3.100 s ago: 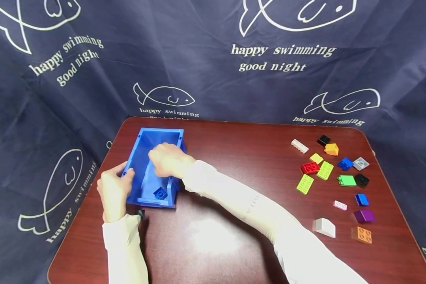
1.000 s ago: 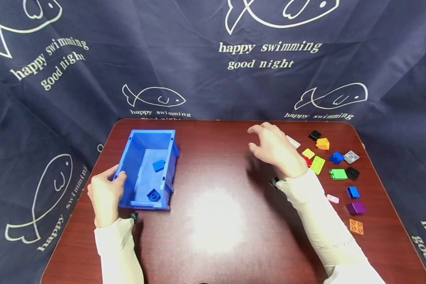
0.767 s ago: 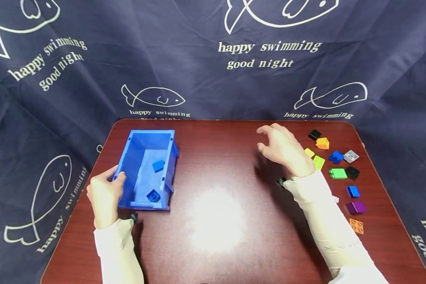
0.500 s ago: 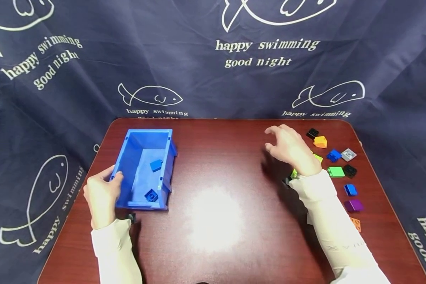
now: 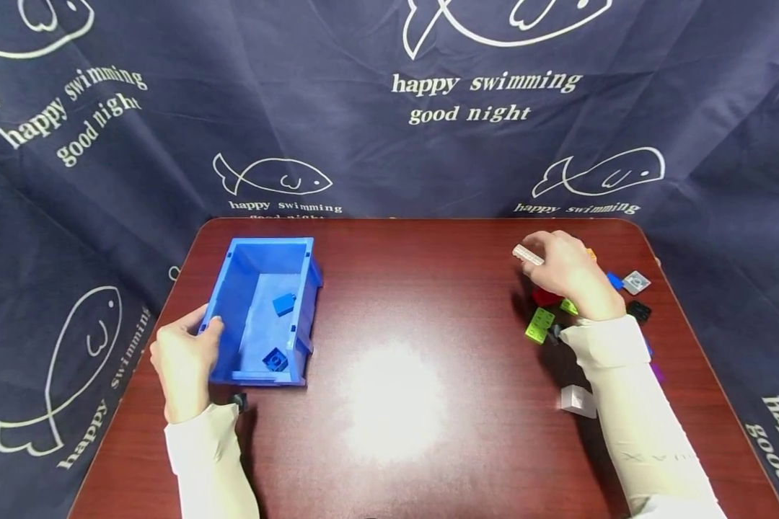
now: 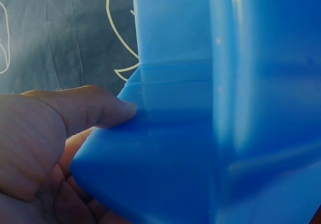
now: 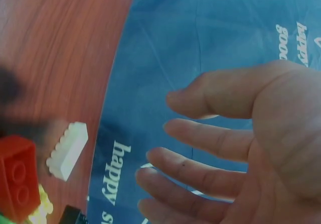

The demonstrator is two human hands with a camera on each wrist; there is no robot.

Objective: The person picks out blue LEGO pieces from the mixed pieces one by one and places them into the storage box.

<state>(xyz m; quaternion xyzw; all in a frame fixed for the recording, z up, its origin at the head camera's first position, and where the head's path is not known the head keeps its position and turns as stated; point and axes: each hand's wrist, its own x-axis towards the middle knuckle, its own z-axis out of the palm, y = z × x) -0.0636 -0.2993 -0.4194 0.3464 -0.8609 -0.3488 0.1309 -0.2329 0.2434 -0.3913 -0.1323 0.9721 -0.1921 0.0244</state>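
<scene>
My left hand (image 5: 185,364) grips the left wall of a blue plastic bin (image 5: 230,317), thumb inside and fingers outside; the left wrist view shows the thumb (image 6: 113,108) against that wall. Two blue toy bricks lie in the bin, one further back (image 5: 284,304) and one near the front (image 5: 275,359). Over the scattered bricks at the right is my right hand (image 5: 574,274), its fingers spread and holding nothing in the right wrist view. A long white brick (image 5: 528,254) lies by its fingertips in the head view, and a red brick (image 7: 17,179) is close by.
A lime brick (image 5: 539,325) and a white sloped brick (image 5: 578,401) lie left of the right forearm. A grey piece (image 5: 637,282) and a black one (image 5: 639,311) sit beyond it; several others are partly covered. A dark patterned curtain (image 5: 363,144) hangs behind the table (image 5: 396,281).
My right hand has left the bin, where a second blue brick now shows, and moved right to the scattered bricks. The left hand keeps hold of the bin; the head view has shifted slightly.
</scene>
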